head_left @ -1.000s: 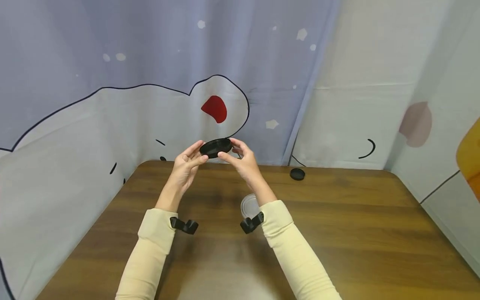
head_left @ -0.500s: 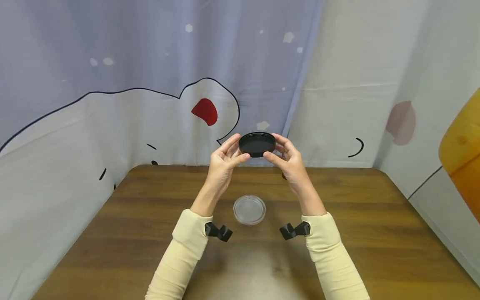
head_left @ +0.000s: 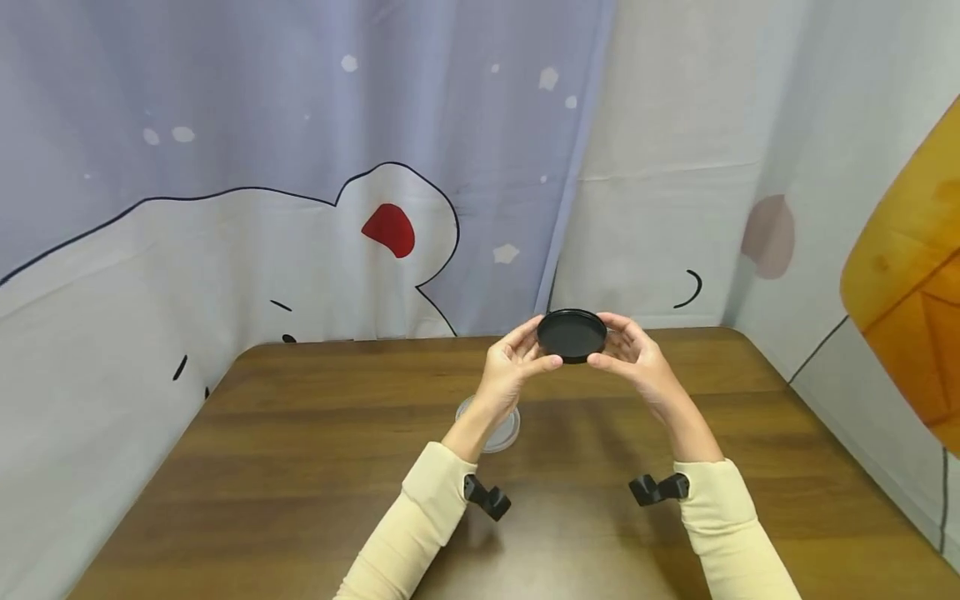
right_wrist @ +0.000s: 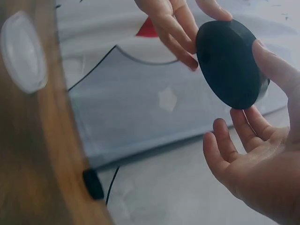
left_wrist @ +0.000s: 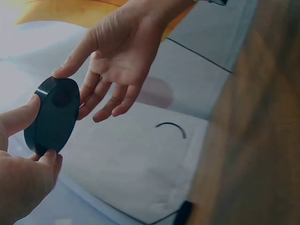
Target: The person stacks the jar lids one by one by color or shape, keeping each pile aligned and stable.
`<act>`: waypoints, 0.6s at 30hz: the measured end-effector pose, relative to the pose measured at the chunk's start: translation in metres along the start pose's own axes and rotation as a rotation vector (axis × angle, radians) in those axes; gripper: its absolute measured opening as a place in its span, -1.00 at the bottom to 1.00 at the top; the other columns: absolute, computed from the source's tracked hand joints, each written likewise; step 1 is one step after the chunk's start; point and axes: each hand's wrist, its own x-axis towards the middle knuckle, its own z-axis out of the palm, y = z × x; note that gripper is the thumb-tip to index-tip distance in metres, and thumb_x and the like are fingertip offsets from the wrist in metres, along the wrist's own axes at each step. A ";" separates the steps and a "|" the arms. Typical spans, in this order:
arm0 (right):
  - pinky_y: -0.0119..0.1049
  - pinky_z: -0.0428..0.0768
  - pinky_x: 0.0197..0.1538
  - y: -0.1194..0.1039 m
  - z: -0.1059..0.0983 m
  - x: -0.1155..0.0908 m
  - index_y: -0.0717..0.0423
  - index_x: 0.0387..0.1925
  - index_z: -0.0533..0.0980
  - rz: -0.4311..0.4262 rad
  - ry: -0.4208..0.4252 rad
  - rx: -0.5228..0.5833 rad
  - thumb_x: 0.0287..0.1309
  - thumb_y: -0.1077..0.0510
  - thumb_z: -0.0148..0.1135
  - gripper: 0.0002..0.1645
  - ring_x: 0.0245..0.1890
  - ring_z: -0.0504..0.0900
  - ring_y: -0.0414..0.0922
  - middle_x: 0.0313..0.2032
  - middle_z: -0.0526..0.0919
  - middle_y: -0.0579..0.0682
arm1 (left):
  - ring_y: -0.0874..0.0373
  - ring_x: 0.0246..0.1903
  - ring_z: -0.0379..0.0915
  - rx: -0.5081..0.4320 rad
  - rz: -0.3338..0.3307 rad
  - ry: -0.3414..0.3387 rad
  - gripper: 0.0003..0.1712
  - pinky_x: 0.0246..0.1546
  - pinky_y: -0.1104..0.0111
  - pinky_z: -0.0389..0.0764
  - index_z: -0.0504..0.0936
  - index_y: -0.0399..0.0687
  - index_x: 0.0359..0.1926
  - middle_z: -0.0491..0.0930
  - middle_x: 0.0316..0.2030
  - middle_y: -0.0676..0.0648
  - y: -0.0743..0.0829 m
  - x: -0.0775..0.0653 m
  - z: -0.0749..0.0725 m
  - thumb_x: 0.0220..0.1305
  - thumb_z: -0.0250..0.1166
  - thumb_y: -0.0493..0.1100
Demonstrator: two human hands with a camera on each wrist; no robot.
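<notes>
A shallow round black lid (head_left: 572, 336) with a raised rim is held up above the far part of the table, its face tilted toward the head camera. My left hand (head_left: 510, 367) pinches its left edge, thumb at the near rim and fingers behind. On the opposite edge my right hand (head_left: 637, 362) grips in the same way. The right wrist view shows the lid's smooth flat underside, with the right thumb (right_wrist: 274, 63) on the rim and some right fingers spread free below. A clear round plastic lid (head_left: 506, 432) lies on the table, partly hidden by my left wrist.
The wooden table (head_left: 337, 467) reaches back to a printed curtain (head_left: 285, 258), which also runs along both sides. A smaller black round piece (right_wrist: 93, 184) sits near the table's far edge, hidden behind the hands in the head view.
Both hands have carried the black lid to the right, lastly also lower, and its face has tipped more toward the head camera. The head view has turned somewhat right.
</notes>
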 end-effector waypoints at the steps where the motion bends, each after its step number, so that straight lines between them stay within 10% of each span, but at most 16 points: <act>1: -0.53 0.57 0.01 0.003 -0.002 -0.002 0.19 0.34 0.22 -0.004 -0.007 -0.005 0.18 0.35 0.25 -0.28 0.02 0.55 -0.42 0.05 0.54 -0.39 | -0.08 0.37 0.28 0.008 -0.005 -0.002 -0.21 0.22 0.45 0.45 0.24 -0.39 0.38 0.27 0.38 -0.34 -0.004 -0.001 0.000 0.09 0.18 -0.65; 12: -0.52 0.53 0.02 0.032 -0.016 -0.006 0.19 0.44 0.13 0.092 -0.050 -0.091 0.24 0.25 0.24 -0.19 0.04 0.53 -0.42 0.10 0.49 -0.40 | -0.11 0.23 0.45 0.177 -0.120 0.051 -0.21 0.16 0.31 0.55 0.30 -0.26 0.37 0.39 0.30 -0.30 -0.030 -0.002 -0.002 0.09 0.31 -0.49; 18: -0.37 0.44 0.18 0.048 -0.020 -0.005 0.18 0.47 0.10 0.188 -0.086 -0.153 0.21 0.23 0.24 -0.15 0.14 0.43 -0.44 0.39 0.31 0.16 | -0.07 0.15 0.47 0.265 -0.210 0.123 -0.17 0.16 0.22 0.52 0.28 -0.18 0.36 0.38 0.29 -0.21 -0.047 -0.004 -0.002 0.04 0.37 -0.41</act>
